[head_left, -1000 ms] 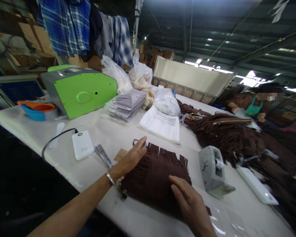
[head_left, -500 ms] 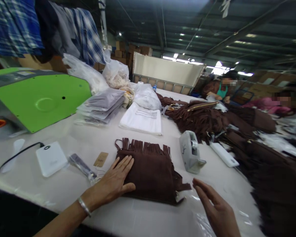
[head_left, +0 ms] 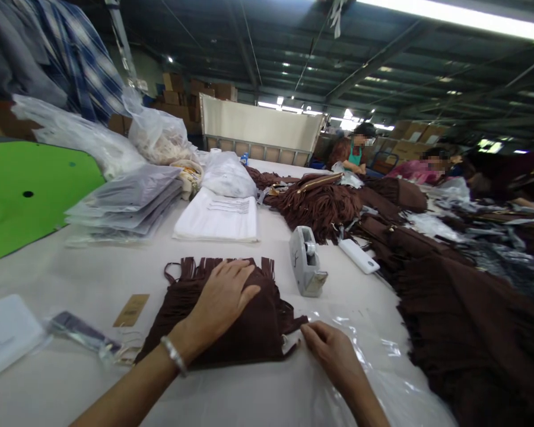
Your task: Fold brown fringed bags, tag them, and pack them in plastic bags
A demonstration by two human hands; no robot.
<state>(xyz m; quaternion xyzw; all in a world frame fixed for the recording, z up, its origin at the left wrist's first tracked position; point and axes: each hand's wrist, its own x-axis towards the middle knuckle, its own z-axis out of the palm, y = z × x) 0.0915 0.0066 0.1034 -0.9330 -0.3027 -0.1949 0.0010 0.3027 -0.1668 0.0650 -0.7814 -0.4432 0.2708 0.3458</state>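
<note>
A dark brown fringed bag [head_left: 249,332] lies flat on the table before me, its cut fringe along the far edge. My left hand [head_left: 225,293] rests on top of it, fingers stretched out and palm down. At the bag's right end, a short brown strip sticks out, and the fingertips of my right hand [head_left: 331,350] are closed together on its tip. Clear plastic film [head_left: 382,350] is spread beside and beneath my right hand. Left of the bag lie a brown card tag [head_left: 132,310] and a small plastic-wrapped dark strap [head_left: 82,331].
A grey tape dispenser [head_left: 306,267] stands behind the bag, with a white device [head_left: 358,256] beside it. White printed bags [head_left: 218,222] and plastic-packed grey pieces [head_left: 124,196] lie farther back. More brown bags [head_left: 454,284] crowd the right. A green machine [head_left: 31,184] stands left; co-workers [head_left: 353,154] are beyond.
The view has turned to the right. My left hand has slid farther up over the bag, whose left side now spreads out with fringe. My right hand has closed at the strip.
</note>
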